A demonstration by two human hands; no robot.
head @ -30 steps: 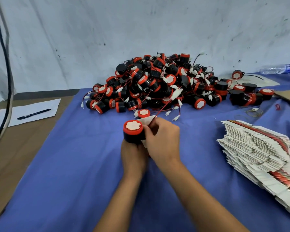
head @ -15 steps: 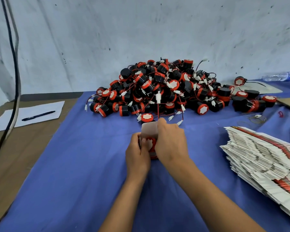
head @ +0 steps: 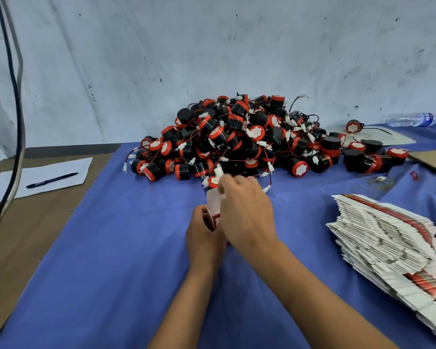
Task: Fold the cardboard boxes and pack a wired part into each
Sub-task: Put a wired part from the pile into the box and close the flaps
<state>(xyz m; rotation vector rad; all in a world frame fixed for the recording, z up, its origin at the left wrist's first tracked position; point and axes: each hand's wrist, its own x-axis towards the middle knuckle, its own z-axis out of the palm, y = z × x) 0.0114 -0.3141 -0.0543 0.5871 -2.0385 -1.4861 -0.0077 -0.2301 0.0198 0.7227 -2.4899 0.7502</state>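
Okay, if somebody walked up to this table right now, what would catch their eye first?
The big heap of black-and-red wired parts at the back of the blue cloth. Then the fanned stack of flat boxes on the right, and in the middle the left hand and right hand working a small white box.

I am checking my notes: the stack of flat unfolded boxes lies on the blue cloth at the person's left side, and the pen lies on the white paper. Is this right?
One detail is wrong. The head view shows the stack of flat unfolded boxes on the blue cloth at the person's right side, not the left. The pen does lie on the white paper.
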